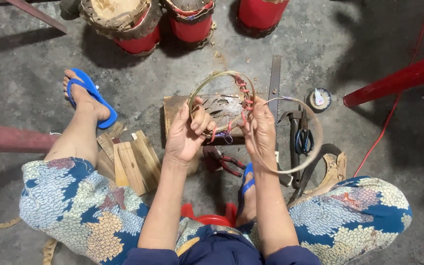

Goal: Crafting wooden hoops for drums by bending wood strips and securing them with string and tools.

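Rattan hoop [220, 93] is gripped by closed fingers of both left hand [188, 131] and right hand [260, 128].

Your left hand [187, 135] covers lower left arc of thin cane ring [222, 81]; grip point hidden behind fingers. Your right hand [260, 131] hides where loose pale cane strip [315, 132] joins ring. Three red drums with brown hide rims [138, 22] cut off by top edge. Red plastic stool [211, 218] mostly hidden under you. Label on small round white tin [319, 99] too small to tell.
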